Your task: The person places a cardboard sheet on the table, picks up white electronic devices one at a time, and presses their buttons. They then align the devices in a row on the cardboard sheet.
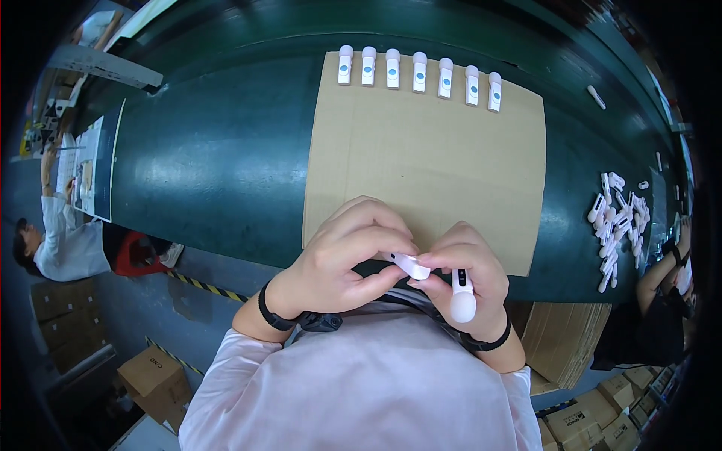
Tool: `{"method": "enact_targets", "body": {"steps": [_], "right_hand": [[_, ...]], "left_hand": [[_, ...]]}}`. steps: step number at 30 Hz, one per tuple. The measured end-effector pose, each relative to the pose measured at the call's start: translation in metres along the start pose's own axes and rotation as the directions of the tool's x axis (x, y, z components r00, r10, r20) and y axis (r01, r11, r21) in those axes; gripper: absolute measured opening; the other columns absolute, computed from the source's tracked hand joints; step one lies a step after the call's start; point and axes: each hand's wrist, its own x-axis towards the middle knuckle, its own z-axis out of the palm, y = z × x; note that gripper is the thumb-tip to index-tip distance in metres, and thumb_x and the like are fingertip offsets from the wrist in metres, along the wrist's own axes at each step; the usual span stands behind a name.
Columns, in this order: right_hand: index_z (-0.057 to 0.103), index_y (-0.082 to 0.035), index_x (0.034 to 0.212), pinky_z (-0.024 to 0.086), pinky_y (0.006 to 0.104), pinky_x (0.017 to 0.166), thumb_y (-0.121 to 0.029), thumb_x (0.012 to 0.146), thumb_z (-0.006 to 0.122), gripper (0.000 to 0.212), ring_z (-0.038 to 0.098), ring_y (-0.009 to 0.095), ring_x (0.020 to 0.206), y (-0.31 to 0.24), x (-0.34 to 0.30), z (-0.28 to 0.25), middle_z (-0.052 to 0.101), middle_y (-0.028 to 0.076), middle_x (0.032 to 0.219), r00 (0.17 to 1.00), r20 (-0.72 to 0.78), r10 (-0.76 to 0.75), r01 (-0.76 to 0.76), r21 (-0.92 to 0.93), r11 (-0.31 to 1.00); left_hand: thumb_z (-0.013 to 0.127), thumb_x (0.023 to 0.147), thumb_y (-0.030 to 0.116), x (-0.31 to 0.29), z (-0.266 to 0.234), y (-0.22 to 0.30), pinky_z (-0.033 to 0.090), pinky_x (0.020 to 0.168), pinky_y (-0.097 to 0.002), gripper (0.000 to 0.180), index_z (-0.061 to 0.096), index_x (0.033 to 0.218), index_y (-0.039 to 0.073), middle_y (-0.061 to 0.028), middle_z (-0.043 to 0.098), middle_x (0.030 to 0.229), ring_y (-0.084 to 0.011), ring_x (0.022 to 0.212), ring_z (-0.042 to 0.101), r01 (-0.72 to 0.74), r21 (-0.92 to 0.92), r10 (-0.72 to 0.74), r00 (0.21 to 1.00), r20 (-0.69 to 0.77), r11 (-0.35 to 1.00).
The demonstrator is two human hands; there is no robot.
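Observation:
Between my two hands, close to my body, is a small white handheld device (pixel 410 265). My left hand (pixel 338 259) pinches it between thumb and fingers, and the right thumb and forefinger grip its other end. My right hand (pixel 481 267) also keeps a second white device (pixel 463 304) against its fingers, its round pale head pointing toward me and a dark panel showing on its body. Under and beyond my hands lies a flat cardboard sheet (pixel 421 158). Along its far edge several similar devices (pixel 392 70) stand in a row, heads away from me, each with a blue round spot.
A loose pile of similar devices (pixel 620 225) lies on the green table (pixel 210 150) to the right, with a single device (pixel 596 97) farther back. One person (pixel 68 240) works at the far left, another (pixel 647 308) at the right. Cardboard boxes (pixel 154 379) stand on the floor.

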Motion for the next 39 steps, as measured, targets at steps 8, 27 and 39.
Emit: {"method": "enact_targets", "body": {"steps": [8,27,39], "right_hand": [[0.049,-0.006,0.111,0.039,0.0251,0.07,0.005,0.083,0.065,0.034,0.05,0.013,0.079,0.001,-0.006,-0.001,0.057,0.008,0.094,0.973,0.073,0.221,-0.227,0.087,0.97],[0.061,0.003,0.106,0.045,0.0271,0.07,-0.003,0.084,0.07,0.024,0.058,0.016,0.08,0.001,-0.023,-0.021,0.063,0.009,0.09,0.917,0.058,0.394,-0.392,-0.04,0.919],[0.062,0.0,0.106,0.044,0.0273,0.069,-0.006,0.082,0.073,0.027,0.055,0.016,0.077,0.006,-0.014,-0.018,0.063,0.008,0.089,0.921,0.05,0.387,-0.386,-0.035,0.922]], "left_hand": [[0.07,0.069,-0.003,0.001,-0.027,-0.001,0.048,0.067,-0.0331,0.027,0.066,0.094,0.006,-0.0077,0.065,0.085,-0.0233,0.075,0.062,0.135,0.139,-0.127,0.99,-0.064,0.981],[0.073,0.075,0.01,0.054,-0.095,-0.089,0.048,0.069,-0.0357,0.013,0.062,0.082,0.008,-0.005,0.063,0.077,-0.0245,0.074,0.062,-0.093,0.848,0.118,0.992,0.036,0.521],[0.073,0.075,0.012,0.03,-0.088,-0.081,0.049,0.077,-0.0348,0.022,0.067,0.096,0.008,-0.0042,0.064,0.092,-0.0219,0.086,0.062,-0.142,0.817,0.043,0.989,0.142,0.56]]}}
